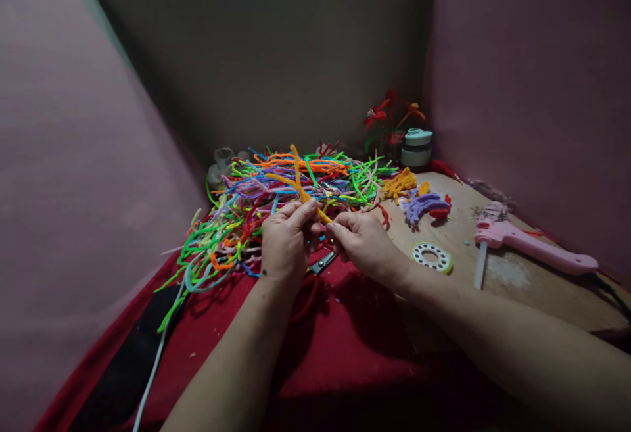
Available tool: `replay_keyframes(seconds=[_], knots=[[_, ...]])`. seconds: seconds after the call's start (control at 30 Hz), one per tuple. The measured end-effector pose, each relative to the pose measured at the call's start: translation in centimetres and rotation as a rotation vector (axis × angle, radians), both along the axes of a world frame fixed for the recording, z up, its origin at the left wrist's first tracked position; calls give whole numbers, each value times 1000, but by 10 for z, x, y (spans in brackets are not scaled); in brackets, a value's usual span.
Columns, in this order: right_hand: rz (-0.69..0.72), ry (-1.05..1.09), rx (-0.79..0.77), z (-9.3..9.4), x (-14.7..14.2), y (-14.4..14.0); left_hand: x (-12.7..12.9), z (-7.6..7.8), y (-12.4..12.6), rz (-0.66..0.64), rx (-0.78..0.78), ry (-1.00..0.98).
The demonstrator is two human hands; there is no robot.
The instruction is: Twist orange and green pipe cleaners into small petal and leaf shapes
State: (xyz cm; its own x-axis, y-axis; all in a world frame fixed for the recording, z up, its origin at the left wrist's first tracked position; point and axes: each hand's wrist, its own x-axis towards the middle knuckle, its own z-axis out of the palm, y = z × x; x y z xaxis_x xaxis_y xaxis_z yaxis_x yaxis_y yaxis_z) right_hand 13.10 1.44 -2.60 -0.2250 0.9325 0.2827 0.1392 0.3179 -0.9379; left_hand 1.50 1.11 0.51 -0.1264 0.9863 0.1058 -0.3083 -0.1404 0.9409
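Yellow-orange pipe cleaners [297,179] are pinched between my two hands, their free ends forking up and away from me. My left hand [288,238] grips them with thumb and fingers near the fork. At their lower end, my right hand [362,244] pinches them too. Behind the hands spreads a large tangled heap of pipe cleaners [246,189] in green, orange, purple, blue, red and pink. Partly hidden under my hands, a pair of scissors [323,262] lies on the red cloth [340,353].
On the wooden board [458,221] at right lie a pink glue gun [537,241], a white-and-yellow ring spool [432,258], and purple [424,207] and yellow bent pieces [400,184]. Behind stand a teal-lidded container [417,148] and red flowers [377,114]. A white cable [156,360] runs at left.
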Motion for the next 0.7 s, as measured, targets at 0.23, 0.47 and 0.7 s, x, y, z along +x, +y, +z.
replay_keyframes(seconds=[0.23,0.47,0.7], knots=[[108,224,-272,5,-4,-4,-1,-1,2,-23,11,-10],[230,413,-258,9,4,0,-6,-3,4,-95,-35,109],[249,506,-285,2,-1,1,-3,1,0,-30,-72,38]])
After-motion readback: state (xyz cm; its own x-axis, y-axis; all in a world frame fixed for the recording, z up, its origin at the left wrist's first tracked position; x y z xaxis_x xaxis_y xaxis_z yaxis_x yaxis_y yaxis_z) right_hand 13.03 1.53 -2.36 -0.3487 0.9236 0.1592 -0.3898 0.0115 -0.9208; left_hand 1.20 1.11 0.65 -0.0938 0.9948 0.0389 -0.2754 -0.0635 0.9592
